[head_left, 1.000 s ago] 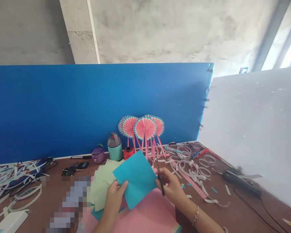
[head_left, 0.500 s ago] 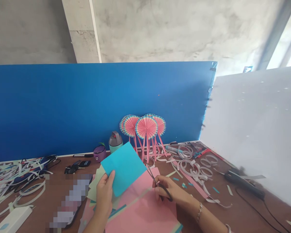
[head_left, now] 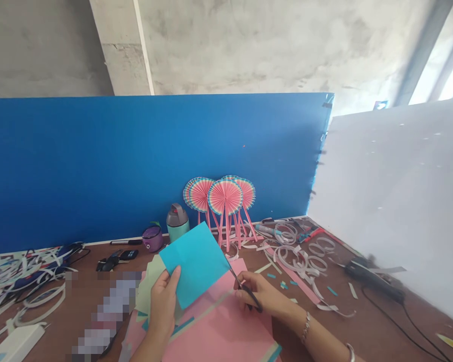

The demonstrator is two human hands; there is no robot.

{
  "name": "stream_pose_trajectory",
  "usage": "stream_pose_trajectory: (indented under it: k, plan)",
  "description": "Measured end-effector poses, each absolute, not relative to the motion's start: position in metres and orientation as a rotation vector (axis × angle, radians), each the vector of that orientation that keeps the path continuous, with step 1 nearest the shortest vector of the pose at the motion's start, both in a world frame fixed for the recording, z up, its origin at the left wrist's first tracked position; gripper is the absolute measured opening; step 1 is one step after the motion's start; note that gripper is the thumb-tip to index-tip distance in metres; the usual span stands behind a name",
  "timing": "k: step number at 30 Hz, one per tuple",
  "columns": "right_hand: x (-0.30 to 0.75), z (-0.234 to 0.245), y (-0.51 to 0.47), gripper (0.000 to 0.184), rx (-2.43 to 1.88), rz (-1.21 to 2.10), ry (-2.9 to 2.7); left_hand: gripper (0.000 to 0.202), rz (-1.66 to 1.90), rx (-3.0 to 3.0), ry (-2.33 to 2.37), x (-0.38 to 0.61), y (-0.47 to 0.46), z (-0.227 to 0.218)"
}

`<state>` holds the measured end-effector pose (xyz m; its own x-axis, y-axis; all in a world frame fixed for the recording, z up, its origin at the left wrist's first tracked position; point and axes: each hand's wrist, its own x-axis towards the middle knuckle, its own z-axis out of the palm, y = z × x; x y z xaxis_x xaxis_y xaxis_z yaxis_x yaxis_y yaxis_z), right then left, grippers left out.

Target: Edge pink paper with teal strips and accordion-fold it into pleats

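Note:
My left hand (head_left: 165,297) pinches the left edge of a square blue sheet of paper (head_left: 197,264), held tilted above the table. In my right hand (head_left: 254,291) is a pair of scissors (head_left: 249,293) with dark handles, fingers wrapped through and around them. The scissor blades reach up to the right corner of the blue sheet; whether they are cutting into it I cannot tell. Below both hands lie large pink sheets (head_left: 222,334) with blue and cream strips along their edges. Pale green paper (head_left: 149,286) sits beneath my left hand.
Several pink folded-paper fans (head_left: 225,197) lean against the blue partition (head_left: 98,166). A bottle (head_left: 178,226) and a purple cup (head_left: 152,238) stand left of them. Curled paper strips (head_left: 292,259) litter the right; more strips (head_left: 15,281) pile left. A black corded tool (head_left: 373,281) lies at right.
The scissors' blades have come closer together and now meet the blue sheet's right corner. The view has shifted slightly; my left hand keeps its hold on the sheet.

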<state>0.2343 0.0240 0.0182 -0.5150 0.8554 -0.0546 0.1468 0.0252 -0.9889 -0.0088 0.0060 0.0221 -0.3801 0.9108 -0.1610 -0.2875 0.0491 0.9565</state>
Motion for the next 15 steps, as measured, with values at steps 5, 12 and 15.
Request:
stream_pose_trajectory:
  k: [5, 12, 15]
  plan:
    - [0.234, 0.019, 0.024, 0.032, -1.031, 1.543, -1.709, 0.040, 1.527, 0.712, 1.319, -0.010, 0.006, 0.020]
    - [0.235, 0.017, 0.025, 0.032, -1.042, 1.532, -1.723, 0.043, 1.538, 0.738, 1.317, -0.011, 0.011, 0.013]
    - [0.235, 0.016, 0.025, 0.030, -1.035, 1.532, -1.719, 0.045, 1.538, 0.739, 1.316, -0.011, 0.010, 0.015]
